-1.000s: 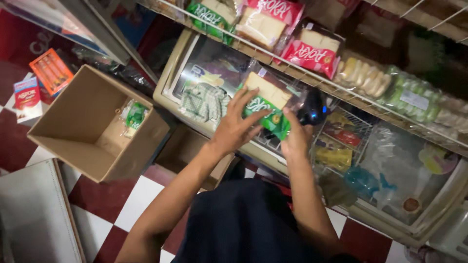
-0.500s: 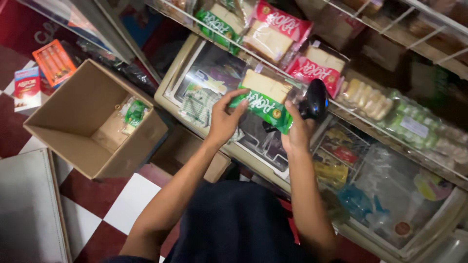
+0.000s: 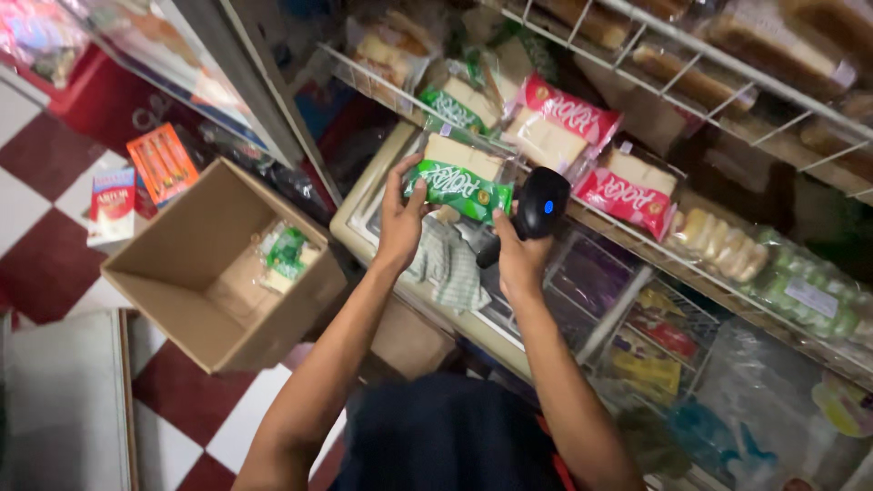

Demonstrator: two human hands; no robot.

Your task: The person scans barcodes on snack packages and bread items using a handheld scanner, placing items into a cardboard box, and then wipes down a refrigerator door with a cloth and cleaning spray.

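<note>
Green-wrapped bread [image 3: 447, 179] is gripped at its left end by the left hand [image 3: 400, 218], above the glass-topped freezer [image 3: 364, 214]. Its long axis runs left to right, toward the black scanner [image 3: 536, 207] clasped in the right hand [image 3: 516, 259], just beside its right end.

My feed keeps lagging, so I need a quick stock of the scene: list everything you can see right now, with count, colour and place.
green bread pack: one, green and cream, held up over the chest freezer
scanner: one, black with a blue light, beside the held pack
red bread packs: two, red and cream, on the wire rack
wire rack: one, white, upper right, more bagged bread on it, count unclear
chest freezer: one, cream rim, glass top, below the rack
cloth: one, grey-green, on the freezer lid
cardboard box: one, brown, open, on the floor at left
green packet: one, inside the box
orange carton: one, behind the box
left hand: holds the green pack
right hand: grips the scanner
</note>
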